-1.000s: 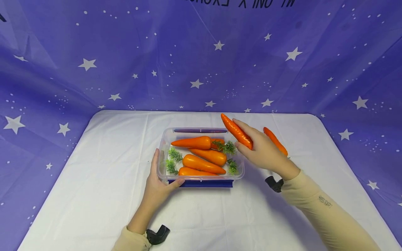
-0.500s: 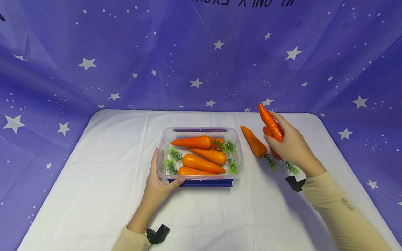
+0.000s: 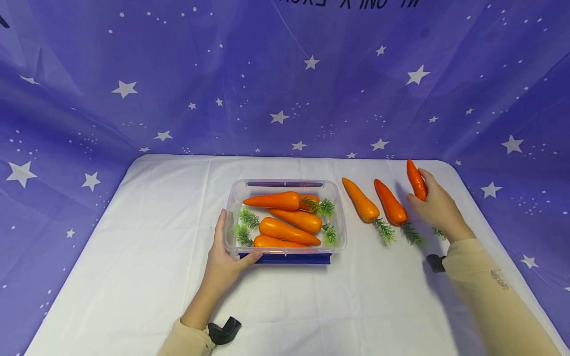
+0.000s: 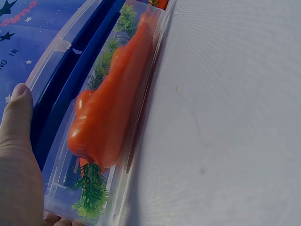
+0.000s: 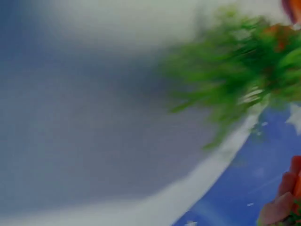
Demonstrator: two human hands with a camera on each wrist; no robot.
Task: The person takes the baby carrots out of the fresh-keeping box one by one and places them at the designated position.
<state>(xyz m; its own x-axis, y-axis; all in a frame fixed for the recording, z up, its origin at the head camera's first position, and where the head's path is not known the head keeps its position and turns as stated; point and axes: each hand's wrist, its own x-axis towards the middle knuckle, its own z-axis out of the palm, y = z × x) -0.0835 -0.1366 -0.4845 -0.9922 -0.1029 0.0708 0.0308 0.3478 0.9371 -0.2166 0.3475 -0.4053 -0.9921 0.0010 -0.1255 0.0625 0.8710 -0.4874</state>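
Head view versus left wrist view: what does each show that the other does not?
Only the head view shows the right hand gripping a carrot, two more carrots lying on the table, and the starry backdrop in full. Only the left wrist view shows, close up, the thumb on the box rim and one carrot's green top against the clear wall. Both show the left hand holding the clear box of carrots.

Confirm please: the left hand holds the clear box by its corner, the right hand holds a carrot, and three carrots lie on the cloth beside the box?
Nearly. The left hand holds the clear box and the right hand holds a carrot, but the head view shows only two carrots lying on the cloth.
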